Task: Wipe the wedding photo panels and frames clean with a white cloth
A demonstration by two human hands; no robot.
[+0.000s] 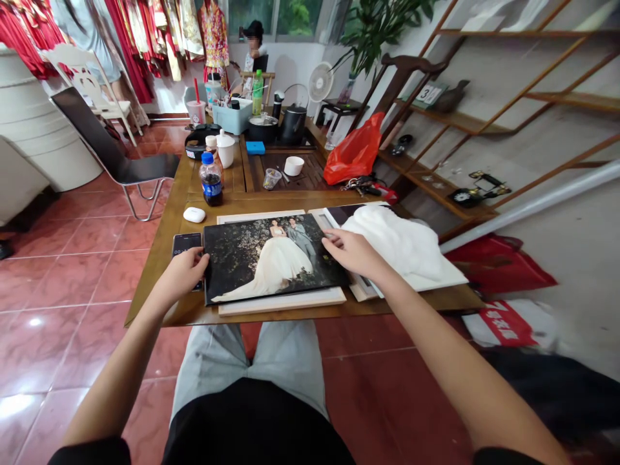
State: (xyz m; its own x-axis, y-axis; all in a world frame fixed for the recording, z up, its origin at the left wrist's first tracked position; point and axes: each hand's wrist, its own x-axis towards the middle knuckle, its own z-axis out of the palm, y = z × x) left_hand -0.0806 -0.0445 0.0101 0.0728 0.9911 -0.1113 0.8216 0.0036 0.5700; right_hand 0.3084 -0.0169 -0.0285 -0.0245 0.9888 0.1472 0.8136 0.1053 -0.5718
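The left hand [183, 274] is half closed, its fingers curled over the left edge of a wedding photo panel [271, 258]; from this angle I can't tell whether it has a firm grip. The right hand [352, 253] lies open and nearly flat on the panel's upper right corner, holding nothing. The panel sits between the hands, on a pale board [285, 300] near the front edge of a wooden table [159, 303].

A phone [186, 244] lies just under the left hand's side of the panel. Just beside the right hand is a rumpled white cloth [402, 245], spread over another panel. Beyond are a white earbud case [194, 214] and a cola bottle [211, 181]. Farther on, a tea tray [285, 171] holds a white cup [294, 166], and keys [363, 185] lie beside a red bag [353, 155]. At the far end, a person [254, 48] sits by a rack of red garments [159, 32].
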